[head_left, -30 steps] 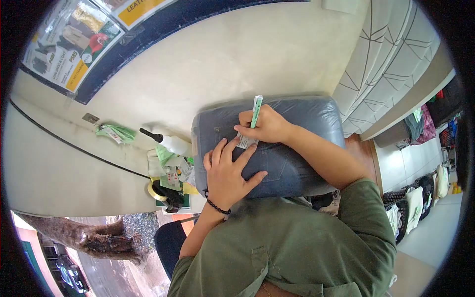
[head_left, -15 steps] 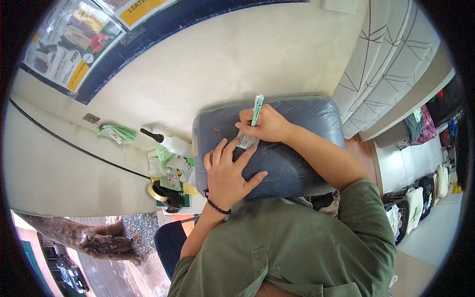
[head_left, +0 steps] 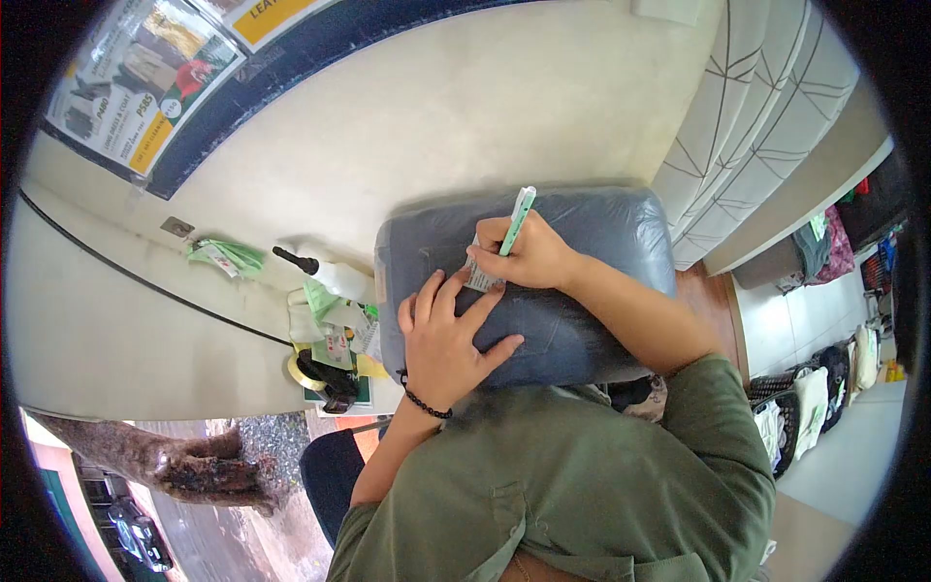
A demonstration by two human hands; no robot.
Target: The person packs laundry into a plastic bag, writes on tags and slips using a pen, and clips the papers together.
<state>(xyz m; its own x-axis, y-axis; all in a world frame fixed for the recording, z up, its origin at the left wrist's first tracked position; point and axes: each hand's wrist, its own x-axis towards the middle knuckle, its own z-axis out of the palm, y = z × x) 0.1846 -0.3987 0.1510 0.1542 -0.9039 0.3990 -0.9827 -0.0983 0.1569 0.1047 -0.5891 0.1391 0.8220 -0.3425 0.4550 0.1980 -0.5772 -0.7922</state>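
Observation:
My right hand (head_left: 531,254) is closed around a pale green and white pen (head_left: 521,215), its tip end down at a small printed paper slip (head_left: 482,278). The slip lies on a plastic-wrapped bundle of dark blue denim (head_left: 601,320). With fingers spread, my left hand (head_left: 446,344) rests flat on the wrapped bundle, its fingertips at the slip's lower left edge. Part of the slip is hidden under my fingers. A black beaded bracelet (head_left: 427,407) circles my left wrist.
Left of the bundle stand a white bottle with a black nozzle (head_left: 335,278), green papers (head_left: 320,301) and a tape dispenser (head_left: 325,378). Green slips (head_left: 225,257) sit against the wall. Folded clothes (head_left: 810,412) are on the right, near a patterned curtain (head_left: 747,126).
My right hand has shifted slightly right, and the pen's top leans further right. My left hand stays in nearly the same place.

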